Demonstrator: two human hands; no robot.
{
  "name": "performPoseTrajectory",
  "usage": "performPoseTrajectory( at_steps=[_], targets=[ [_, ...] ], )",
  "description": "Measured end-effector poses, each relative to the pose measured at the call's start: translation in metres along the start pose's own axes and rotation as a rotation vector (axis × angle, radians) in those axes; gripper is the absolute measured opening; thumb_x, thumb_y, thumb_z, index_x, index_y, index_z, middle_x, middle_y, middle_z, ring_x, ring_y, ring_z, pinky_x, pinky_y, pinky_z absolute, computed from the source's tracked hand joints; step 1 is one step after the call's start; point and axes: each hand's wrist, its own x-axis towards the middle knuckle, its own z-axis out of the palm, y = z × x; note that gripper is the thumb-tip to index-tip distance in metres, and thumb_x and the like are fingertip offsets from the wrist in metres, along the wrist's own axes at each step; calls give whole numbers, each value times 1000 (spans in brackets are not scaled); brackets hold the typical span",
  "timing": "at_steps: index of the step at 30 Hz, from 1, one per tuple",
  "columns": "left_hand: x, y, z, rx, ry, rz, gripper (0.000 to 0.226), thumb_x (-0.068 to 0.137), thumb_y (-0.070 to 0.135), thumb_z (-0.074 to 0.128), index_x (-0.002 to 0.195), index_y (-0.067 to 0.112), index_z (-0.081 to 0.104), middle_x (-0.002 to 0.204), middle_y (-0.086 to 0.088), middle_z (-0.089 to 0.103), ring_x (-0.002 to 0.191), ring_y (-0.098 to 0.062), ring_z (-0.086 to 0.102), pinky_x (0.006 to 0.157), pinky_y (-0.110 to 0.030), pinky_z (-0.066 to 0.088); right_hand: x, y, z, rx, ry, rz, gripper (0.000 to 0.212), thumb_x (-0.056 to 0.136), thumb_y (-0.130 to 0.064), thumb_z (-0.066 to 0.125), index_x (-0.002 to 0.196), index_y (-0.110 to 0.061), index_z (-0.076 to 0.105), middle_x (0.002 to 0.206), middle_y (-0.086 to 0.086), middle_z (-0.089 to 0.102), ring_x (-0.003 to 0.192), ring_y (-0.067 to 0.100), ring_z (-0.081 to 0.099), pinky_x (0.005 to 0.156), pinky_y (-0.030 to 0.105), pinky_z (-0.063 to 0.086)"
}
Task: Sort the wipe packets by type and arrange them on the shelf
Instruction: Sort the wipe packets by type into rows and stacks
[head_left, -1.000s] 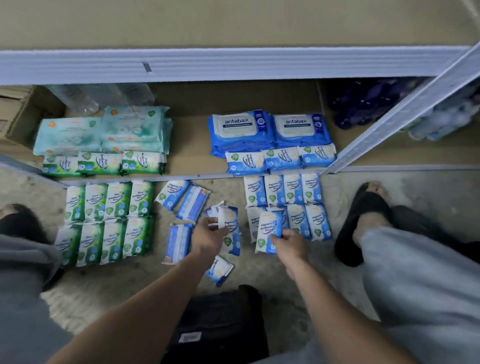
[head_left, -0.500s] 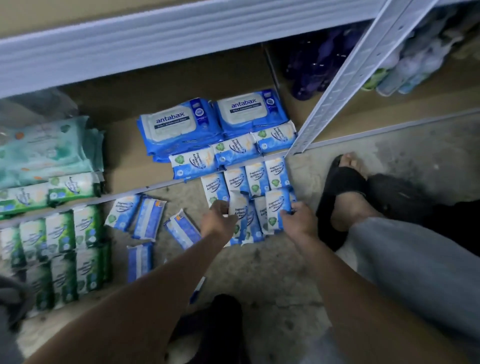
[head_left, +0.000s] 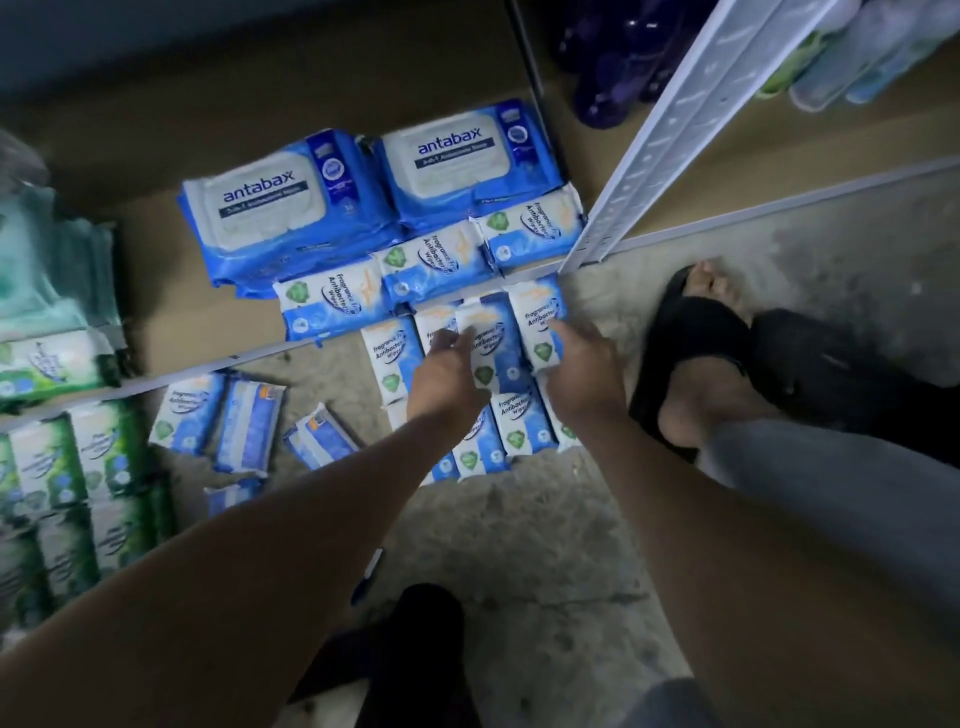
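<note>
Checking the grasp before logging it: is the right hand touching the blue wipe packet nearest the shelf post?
Touching. Head view: the right hand has its fingers curled on the blue wipe packet, no gap.

Left of the white slotted post (head_left: 670, 135), two big antabax packs (head_left: 363, 192) and a row of small blue packets (head_left: 431, 270) fill the shelf to its lip. Further left a strip of bare board (head_left: 150, 270) lies open beside the teal packs (head_left: 47, 270). Just below the post's foot, blue floor packets (head_left: 389, 358) crowd the ground, and the left hand (head_left: 447, 379) and right hand (head_left: 584, 374) each grip one. Right of the foot a sandalled foot (head_left: 701, 353) blocks the way. Nearer the person, bare concrete (head_left: 545, 545) gives room.
</note>
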Motion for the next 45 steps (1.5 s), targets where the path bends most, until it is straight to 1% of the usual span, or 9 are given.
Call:
performPoseTrajectory(
  at_steps=[3,9,13,18,21,29,38,42,45],
  targets=[
    [2,-2,5,34,48,35,76,83,20,77,150,19,41,143,-5,44,106,-29,63,89,-38,55,1,3,10,-32,10,-33,68,82,0,62,147,-16,48,146,16,45,118,39,49,100,36,41],
    [10,2,11,105,126,80,75,84,29,77,150,22,40,143,-3,44,110,-27,59,77,-34,52,12,4,17,-4,84,-57,67,77,7,59,141,-10,55,138,19,52,113,41,54,98,39,48],
    [8,-3,10,86,97,93,79,83,32,78,151,24,38,142,-2,43,121,-26,51,85,-35,51,8,0,9,-63,31,-46,68,82,2,60,146,-15,49,145,13,46,120,37,49,99,38,45],
    [-7,-8,-18,146,33,112,78,86,40,74,152,23,37,147,-3,42,129,-27,44,102,-41,46,-8,-26,-7,-214,-56,19,62,90,-16,60,149,-21,41,156,10,31,130,34,37,103,42,40],
    [-24,-20,-43,247,13,108,67,89,43,68,148,25,42,146,-3,45,131,-27,43,104,-42,45,-26,-50,-13,-276,-107,-16,60,94,-24,57,151,-20,37,160,13,24,138,35,33,107,43,37],
    [-93,-78,-110,413,31,71,57,89,42,66,141,23,51,138,-3,54,124,-27,51,100,-39,43,-96,-122,-15,-329,-105,-165,54,97,-27,53,149,-19,41,158,13,30,134,36,36,105,45,38],
    [-199,-159,-144,176,144,-112,56,86,46,68,136,24,55,137,-3,56,123,-27,55,97,-37,48,-190,-186,10,-289,-144,-305,47,96,-33,56,140,-18,50,140,8,48,125,32,45,99,42,44],
    [-242,-192,-135,-9,163,-201,55,87,44,69,136,24,56,142,0,52,111,-25,63,92,-35,51,-228,-194,32,-167,-247,-281,50,93,-34,61,140,-19,49,136,6,53,124,30,46,99,42,46],
    [-267,-217,-122,-101,151,-255,59,87,46,70,139,22,54,149,-1,47,117,-24,60,93,-36,51,-248,-193,49,-100,-286,-237,57,90,-35,67,142,-20,48,136,4,54,126,29,47,101,39,46]
  ],
)
